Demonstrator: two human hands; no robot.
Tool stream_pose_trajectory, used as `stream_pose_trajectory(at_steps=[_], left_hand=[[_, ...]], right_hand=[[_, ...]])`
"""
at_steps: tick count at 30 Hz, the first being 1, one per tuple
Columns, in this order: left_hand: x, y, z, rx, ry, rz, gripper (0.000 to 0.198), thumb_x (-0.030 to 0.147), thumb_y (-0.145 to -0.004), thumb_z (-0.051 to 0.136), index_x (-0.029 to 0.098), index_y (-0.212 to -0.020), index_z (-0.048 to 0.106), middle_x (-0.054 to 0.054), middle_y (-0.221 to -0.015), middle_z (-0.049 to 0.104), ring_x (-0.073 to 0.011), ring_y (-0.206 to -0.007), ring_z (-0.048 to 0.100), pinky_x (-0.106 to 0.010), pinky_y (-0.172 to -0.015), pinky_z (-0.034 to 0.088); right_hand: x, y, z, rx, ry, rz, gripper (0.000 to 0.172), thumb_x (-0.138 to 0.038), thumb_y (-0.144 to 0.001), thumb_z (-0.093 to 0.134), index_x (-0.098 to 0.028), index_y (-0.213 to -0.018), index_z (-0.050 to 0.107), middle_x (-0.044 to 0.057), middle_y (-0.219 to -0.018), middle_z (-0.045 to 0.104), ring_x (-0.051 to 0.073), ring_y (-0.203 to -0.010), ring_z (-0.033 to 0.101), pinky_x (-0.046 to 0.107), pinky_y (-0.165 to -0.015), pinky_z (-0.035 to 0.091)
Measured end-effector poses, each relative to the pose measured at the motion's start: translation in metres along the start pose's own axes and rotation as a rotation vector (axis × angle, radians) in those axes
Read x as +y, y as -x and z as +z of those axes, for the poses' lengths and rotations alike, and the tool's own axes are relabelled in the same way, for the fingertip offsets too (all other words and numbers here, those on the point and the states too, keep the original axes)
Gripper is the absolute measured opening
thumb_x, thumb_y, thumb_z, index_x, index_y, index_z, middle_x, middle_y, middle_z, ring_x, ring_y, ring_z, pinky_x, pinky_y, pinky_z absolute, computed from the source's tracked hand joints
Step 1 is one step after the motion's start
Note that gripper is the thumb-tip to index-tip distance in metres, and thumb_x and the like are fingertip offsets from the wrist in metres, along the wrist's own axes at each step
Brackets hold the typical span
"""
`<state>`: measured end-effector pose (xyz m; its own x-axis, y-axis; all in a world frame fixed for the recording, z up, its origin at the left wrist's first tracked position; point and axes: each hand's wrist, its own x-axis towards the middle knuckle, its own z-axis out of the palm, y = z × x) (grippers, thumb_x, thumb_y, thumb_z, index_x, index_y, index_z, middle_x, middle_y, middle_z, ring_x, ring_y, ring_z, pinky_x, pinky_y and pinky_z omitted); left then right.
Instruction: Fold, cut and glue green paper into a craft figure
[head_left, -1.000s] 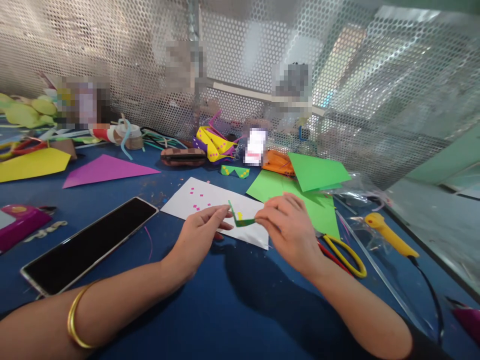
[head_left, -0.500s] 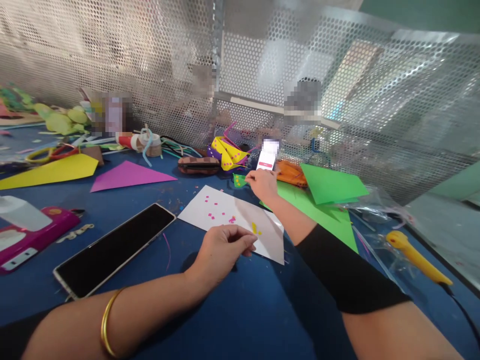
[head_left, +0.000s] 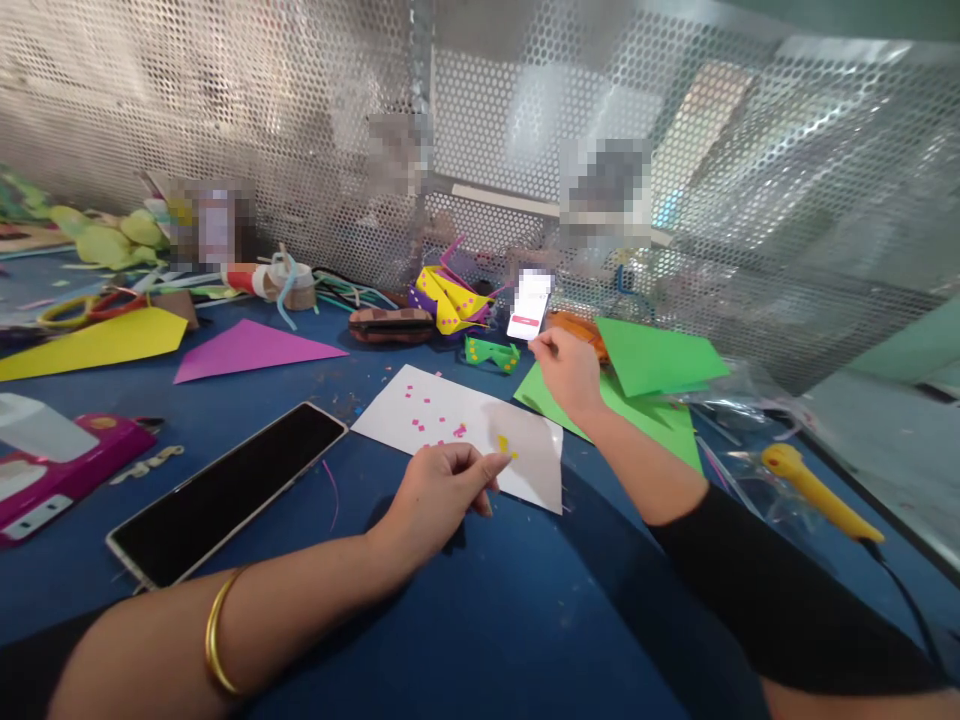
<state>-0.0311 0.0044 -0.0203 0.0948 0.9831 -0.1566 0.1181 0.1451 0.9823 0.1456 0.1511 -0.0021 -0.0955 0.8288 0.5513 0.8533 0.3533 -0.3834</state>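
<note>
My left hand [head_left: 442, 495] hovers at the near edge of a white sheet of paper [head_left: 442, 395], thumb and fingertips pinched together; anything between them is too small to make out. Small pink squares and a few yellow bits [head_left: 503, 442] lie on the sheet. My right hand [head_left: 571, 375] is above a green paper sheet [head_left: 660, 430], its fingers curled closed with nothing visible in them. Just left of its fingertips stand small green paper glasses [head_left: 491, 353] with yellow dots, apart from the hand.
A dark phone [head_left: 232, 495] lies at left beside a magenta and white device [head_left: 71, 460]. Purple [head_left: 255, 352] and yellow paper [head_left: 112, 343] lie behind. A lit phone [head_left: 529, 305] leans near the perforated metal screen [head_left: 510, 120]. A yellow glue gun [head_left: 821, 492] rests at right.
My right hand has let go of the green paper glasses and drawn back to the right, leaving them on the table. My left hand stays pinched in nearly the same place.
</note>
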Motion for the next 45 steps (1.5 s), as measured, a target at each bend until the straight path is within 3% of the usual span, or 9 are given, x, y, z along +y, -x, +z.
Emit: stream_pose_trajectory(at_steps=[6,10,14,17,25,29,31,39,45], left_hand=[[0.002,0.001,-0.002,-0.032,-0.069,0.077,0.054,0.06,-0.085,0.053,0.021,-0.047,0.056,-0.002,-0.044,0.057,-0.0136,-0.046,0.053,-0.027,-0.054,0.042],[0.006,0.001,-0.005,-0.021,-0.207,0.263,0.036,0.049,-0.086,0.057,0.021,-0.067,0.07,-0.003,-0.061,0.068,-0.0179,-0.06,0.06,-0.029,-0.062,0.044],[0.019,-0.007,-0.011,0.068,-0.431,0.433,0.017,0.035,-0.083,0.062,0.025,-0.086,0.075,-0.003,-0.082,0.076,-0.0201,-0.071,0.064,-0.031,-0.068,0.046],[0.035,-0.024,-0.016,0.143,-0.652,0.563,0.019,0.032,-0.084,0.06,0.026,-0.093,0.076,-0.004,-0.094,0.077,-0.0221,-0.082,0.068,-0.03,-0.071,0.048],[0.066,-0.119,0.007,0.196,-1.002,0.611,0.012,0.029,-0.078,0.072,0.019,-0.084,0.076,-0.009,-0.102,0.073,-0.0302,-0.111,0.06,-0.038,-0.094,0.046],[0.065,-0.162,0.03,0.17,-1.201,0.554,0.035,0.035,-0.092,0.062,0.016,-0.121,0.06,-0.01,-0.124,0.061,-0.025,-0.106,0.062,-0.046,-0.088,0.053],[0.061,-0.177,0.037,0.175,-1.267,0.533,0.036,0.034,-0.094,0.06,0.017,-0.125,0.057,-0.01,-0.126,0.059,-0.0242,-0.104,0.063,-0.046,-0.086,0.055],[0.034,-0.199,0.034,0.163,-1.372,0.541,0.034,0.034,-0.094,0.059,0.018,-0.124,0.058,-0.01,-0.126,0.06,-0.0236,-0.104,0.062,-0.045,-0.087,0.055],[0.032,-0.207,0.022,0.093,-1.388,0.606,0.033,0.034,-0.094,0.059,0.019,-0.123,0.058,-0.01,-0.126,0.06,-0.0233,-0.104,0.062,-0.044,-0.087,0.054]], right_hand=[[-0.009,0.088,-0.061,-0.115,-0.046,-0.082,0.03,-0.031,-0.094,0.042,-0.024,-0.064,0.042,-0.002,-0.059,0.052,0.017,-0.059,0.049,0.029,-0.058,0.033],[-0.015,0.154,-0.091,-0.106,0.003,-0.153,0.035,-0.028,-0.095,0.042,-0.025,-0.061,0.034,-0.002,-0.056,0.043,0.017,-0.056,0.041,0.032,-0.06,0.031],[-0.009,0.185,-0.102,-0.088,0.055,-0.29,0.023,-0.018,-0.095,0.047,-0.023,-0.073,0.05,0.0,-0.067,0.057,0.017,-0.064,0.051,0.035,-0.072,0.038],[-0.002,0.188,-0.098,-0.129,-0.005,-0.292,0.01,-0.016,-0.094,0.052,-0.023,-0.095,0.059,0.001,-0.085,0.069,0.018,-0.079,0.061,0.039,-0.088,0.039],[0.009,0.185,-0.086,-0.211,-0.068,-0.268,0.015,-0.018,-0.096,0.051,-0.022,-0.086,0.061,0.0,-0.079,0.068,0.017,-0.074,0.061,0.041,-0.092,0.039],[0.013,0.185,-0.085,-0.203,-0.062,-0.263,0.015,-0.019,-0.096,0.052,-0.022,-0.085,0.062,0.0,-0.077,0.067,0.017,-0.073,0.06,0.039,-0.089,0.041],[0.013,0.185,-0.085,-0.214,-0.062,-0.261,0.015,-0.019,-0.096,0.052,-0.021,-0.085,0.062,0.0,-0.077,0.067,0.017,-0.074,0.06,0.038,-0.089,0.041],[0.014,0.185,-0.087,-0.283,-0.111,-0.207,0.012,-0.017,-0.094,0.054,-0.021,-0.087,0.063,0.0,-0.079,0.067,0.016,-0.077,0.06,0.04,-0.094,0.037],[0.014,0.184,-0.087,-0.3,-0.113,-0.186,0.013,-0.017,-0.095,0.053,-0.021,-0.087,0.063,0.0,-0.078,0.066,0.016,-0.075,0.059,0.041,-0.094,0.037]])
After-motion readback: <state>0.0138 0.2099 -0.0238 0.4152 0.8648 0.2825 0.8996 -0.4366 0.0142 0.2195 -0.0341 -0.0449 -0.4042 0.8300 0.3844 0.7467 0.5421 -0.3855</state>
